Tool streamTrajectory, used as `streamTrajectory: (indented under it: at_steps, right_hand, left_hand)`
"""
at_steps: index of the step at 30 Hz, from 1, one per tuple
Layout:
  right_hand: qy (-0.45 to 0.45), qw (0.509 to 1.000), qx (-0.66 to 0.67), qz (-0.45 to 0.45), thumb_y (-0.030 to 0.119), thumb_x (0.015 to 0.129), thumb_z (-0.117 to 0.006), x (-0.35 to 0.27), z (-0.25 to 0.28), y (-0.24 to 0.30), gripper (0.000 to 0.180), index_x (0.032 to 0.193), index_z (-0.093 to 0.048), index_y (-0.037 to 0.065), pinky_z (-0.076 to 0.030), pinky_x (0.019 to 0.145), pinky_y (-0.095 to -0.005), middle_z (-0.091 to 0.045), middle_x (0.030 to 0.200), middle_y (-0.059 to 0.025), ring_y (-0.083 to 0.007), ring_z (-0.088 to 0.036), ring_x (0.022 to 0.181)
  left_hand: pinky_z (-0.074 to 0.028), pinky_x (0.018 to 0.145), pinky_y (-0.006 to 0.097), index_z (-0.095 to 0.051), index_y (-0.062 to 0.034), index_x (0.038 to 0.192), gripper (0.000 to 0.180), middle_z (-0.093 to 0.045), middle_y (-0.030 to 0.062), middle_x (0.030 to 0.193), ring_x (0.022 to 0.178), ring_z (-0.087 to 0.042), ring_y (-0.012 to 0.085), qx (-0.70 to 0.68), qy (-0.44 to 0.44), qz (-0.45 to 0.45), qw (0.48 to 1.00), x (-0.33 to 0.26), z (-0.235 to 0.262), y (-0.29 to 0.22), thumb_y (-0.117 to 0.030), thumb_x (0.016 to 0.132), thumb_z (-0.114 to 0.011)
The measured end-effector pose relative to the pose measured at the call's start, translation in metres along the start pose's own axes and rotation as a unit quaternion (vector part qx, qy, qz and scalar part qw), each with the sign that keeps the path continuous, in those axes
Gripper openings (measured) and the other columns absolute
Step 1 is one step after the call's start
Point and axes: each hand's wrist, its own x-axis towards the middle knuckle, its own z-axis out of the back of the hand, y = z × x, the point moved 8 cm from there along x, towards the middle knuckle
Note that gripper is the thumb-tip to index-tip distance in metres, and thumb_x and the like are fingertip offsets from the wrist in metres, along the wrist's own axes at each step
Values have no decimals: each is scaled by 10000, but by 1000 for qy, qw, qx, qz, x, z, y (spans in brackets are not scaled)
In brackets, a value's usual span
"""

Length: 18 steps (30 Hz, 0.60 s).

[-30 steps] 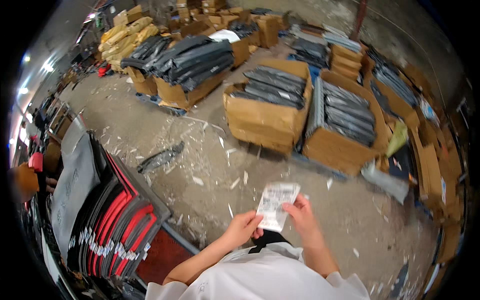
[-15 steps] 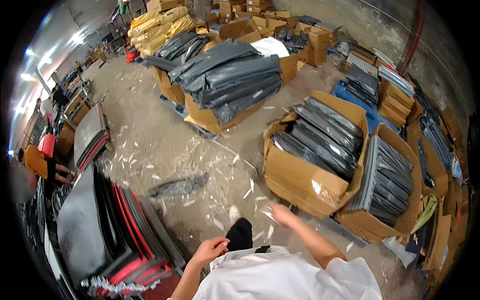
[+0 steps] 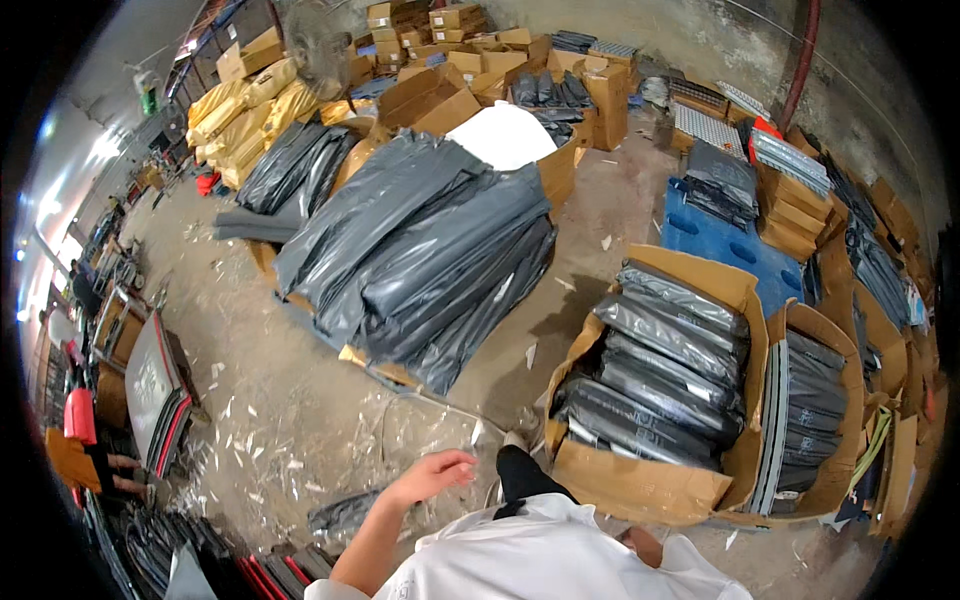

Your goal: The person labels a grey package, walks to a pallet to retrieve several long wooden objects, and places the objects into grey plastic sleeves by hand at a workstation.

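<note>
My left hand hangs in front of me at hip height, its fingers loosely bent and slightly apart, holding nothing. Below it lies a floor strewn with scraps, near a crumpled piece of dark plastic. Of my right arm only a bit of skin shows beside the white shirt; the hand itself is hidden. Ahead, a large pile of dark grey plastic-wrapped packages overhangs its carton. At my right stands an open cardboard box of similar packages, with a second open box beside it.
A blue pallet lies beyond the boxes. Yellow sacks and stacked cartons stand at the back. Black and red sheets lean at the left, near a person in orange. A loose strap crosses the floor.
I have stepped forward, so the package pile and boxes appear nearer. My left hand has swung forward. My right hand, earlier visible with a white strip, has passed out of sight.
</note>
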Motion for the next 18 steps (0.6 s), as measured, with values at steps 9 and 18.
streamTrajectory:
  at_steps: [9, 18]
  right_hand:
    - [-107, 983, -70, -129, 214, 688, -533, 303, 249, 105, 236, 777, -640, 24, -469, 678, -422, -615, 834, -199, -342, -602, 762]
    - [-229, 960, -27, -160, 173, 767, -451, 421, 431, 213, 232, 889, -586, 29, -458, 754, -425, -612, 886, -183, -353, -576, 879]
  left_hand:
    - [-466, 693, 267, -544, -25, 1085, 264, -616, 65, 908, 795, -581, 132, -105, -140, 49, 983, 106, 168, -53, -195, 890, -493]
    - [-454, 639, 213, -539, -14, 1068, 257, -612, 45, 868, 763, -579, 100, -55, -187, -5, 981, 296, 285, -100, -177, 873, -497]
